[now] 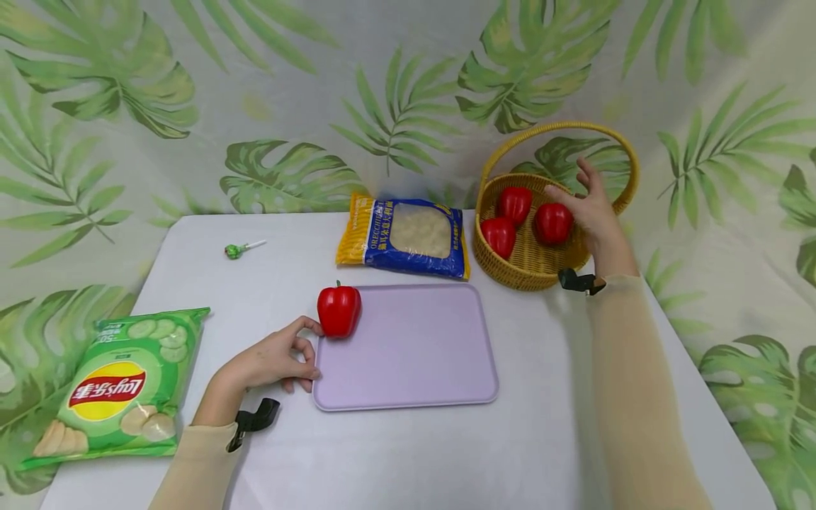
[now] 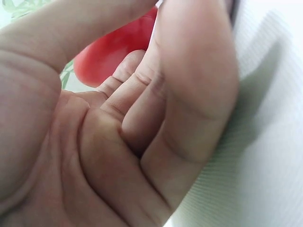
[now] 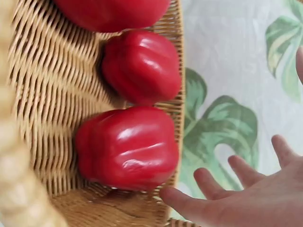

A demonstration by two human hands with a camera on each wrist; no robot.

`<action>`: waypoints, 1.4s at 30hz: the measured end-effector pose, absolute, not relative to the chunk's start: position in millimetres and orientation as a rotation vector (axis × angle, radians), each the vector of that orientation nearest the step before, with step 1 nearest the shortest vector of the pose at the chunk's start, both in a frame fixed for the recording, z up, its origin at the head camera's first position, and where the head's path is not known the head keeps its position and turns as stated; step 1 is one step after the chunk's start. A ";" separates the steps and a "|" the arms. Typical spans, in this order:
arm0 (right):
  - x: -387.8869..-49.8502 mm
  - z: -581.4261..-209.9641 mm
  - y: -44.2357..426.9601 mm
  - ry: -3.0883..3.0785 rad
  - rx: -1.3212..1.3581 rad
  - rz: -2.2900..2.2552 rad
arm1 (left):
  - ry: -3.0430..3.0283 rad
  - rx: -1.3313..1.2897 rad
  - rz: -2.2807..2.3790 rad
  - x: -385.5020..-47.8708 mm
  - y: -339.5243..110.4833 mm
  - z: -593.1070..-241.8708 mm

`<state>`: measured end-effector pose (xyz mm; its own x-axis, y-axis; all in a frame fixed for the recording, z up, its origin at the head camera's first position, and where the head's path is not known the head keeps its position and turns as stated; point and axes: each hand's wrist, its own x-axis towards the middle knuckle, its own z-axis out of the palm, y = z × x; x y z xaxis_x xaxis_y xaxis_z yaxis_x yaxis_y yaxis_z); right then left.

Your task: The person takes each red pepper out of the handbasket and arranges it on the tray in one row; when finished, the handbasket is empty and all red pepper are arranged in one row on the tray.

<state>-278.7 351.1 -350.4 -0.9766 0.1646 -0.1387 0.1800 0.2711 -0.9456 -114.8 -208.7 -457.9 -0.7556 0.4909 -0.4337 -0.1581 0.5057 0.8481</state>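
At the tray's left edge, my left hand [image 1: 274,358] has its fingers curled and grips the rim of the lilac tray [image 1: 408,354]. A red bell pepper [image 1: 339,310] stands on the tray's upper left corner, close to that hand's index finger; in the left wrist view the pepper [image 2: 111,54] shows behind the curled fingers [image 2: 142,104]. My right hand [image 1: 596,212], fingers spread, is over the right side of the wicker basket [image 1: 535,280], beside one red pepper [image 1: 553,224]. Three peppers lie in the basket. In the right wrist view, the hand [image 3: 251,194] holds nothing.
Behind the tray lies a blue and yellow pasta bag [image 1: 414,237]. A green lollipop [image 1: 234,251] is at the back left, and a green chip bag [image 1: 121,386] at the left table edge. The basket's tall handle [image 1: 561,126] arches beyond my right hand.
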 end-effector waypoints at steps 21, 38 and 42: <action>-290.9 -383.9 363.4 2.390 0.334 -1.731 | 2.085 0.245 1.278 -114.2 -209.0 -458.1; -287.6 -395.3 356.8 2.325 0.337 -1.633 | 2.082 0.258 1.258 -114.7 -208.2 -458.8; -288.9 -396.6 355.6 2.311 0.344 -1.643 | 2.090 0.249 1.255 -114.8 -208.9 -458.8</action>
